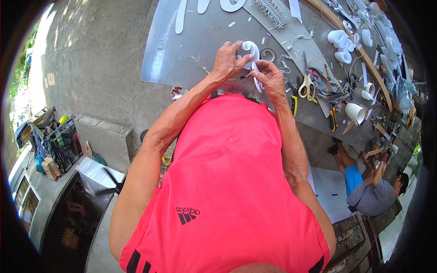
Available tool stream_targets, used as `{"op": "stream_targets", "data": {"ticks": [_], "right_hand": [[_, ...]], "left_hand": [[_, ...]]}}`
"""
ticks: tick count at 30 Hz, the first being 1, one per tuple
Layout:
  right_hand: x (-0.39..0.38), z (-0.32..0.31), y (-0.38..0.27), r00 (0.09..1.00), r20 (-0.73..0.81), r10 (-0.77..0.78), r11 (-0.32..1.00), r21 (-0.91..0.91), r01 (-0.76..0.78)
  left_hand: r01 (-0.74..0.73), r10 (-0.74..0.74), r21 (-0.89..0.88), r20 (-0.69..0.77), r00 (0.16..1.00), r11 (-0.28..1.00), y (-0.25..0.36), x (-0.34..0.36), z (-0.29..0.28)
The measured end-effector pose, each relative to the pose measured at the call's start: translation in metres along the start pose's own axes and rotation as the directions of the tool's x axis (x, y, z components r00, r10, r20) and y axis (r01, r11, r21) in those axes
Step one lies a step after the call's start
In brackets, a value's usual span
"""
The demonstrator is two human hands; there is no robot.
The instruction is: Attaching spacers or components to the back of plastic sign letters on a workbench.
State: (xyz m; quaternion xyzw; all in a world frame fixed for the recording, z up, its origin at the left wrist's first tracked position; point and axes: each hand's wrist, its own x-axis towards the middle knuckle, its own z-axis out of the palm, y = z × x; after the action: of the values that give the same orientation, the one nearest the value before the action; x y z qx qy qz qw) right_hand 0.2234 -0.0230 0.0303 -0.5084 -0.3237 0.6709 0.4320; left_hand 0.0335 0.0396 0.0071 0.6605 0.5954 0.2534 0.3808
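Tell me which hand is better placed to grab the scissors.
Probably the right hand: it is nearer the scissors, which lie just to its right, though its grip is on a thin piece. The left hand is farther off, holding the curved white piece.

Bright daylt, L edge overexp., glare on tabletop [200, 48], fisheye-bent edges, far R prob. soft
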Motion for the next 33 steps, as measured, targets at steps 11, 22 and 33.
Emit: {"op": "stream_targets", "data": {"ticks": [11,22,33], "right_hand": [[-0.008,-0.026,0.016,0.995,0.101,0.007,0.944,0.328,-0.040],[-0.043,0.022,-0.074,0.980,0.019,-0.198,0.965,0.182,0.191],[-0.041,0.060,-0.110,0.748,-0.003,-0.664,0.697,-0.366,0.617]], "left_hand": [[0.139,-0.008,-0.486,0.261,0.965,0.863,0.015,0.004,0.002],[0.407,0.032,-0.856,0.439,0.898,0.319,0.058,-0.013,-0.052],[0.248,0.177,-0.820,0.386,0.905,0.517,0.101,-0.047,-0.095]]}}
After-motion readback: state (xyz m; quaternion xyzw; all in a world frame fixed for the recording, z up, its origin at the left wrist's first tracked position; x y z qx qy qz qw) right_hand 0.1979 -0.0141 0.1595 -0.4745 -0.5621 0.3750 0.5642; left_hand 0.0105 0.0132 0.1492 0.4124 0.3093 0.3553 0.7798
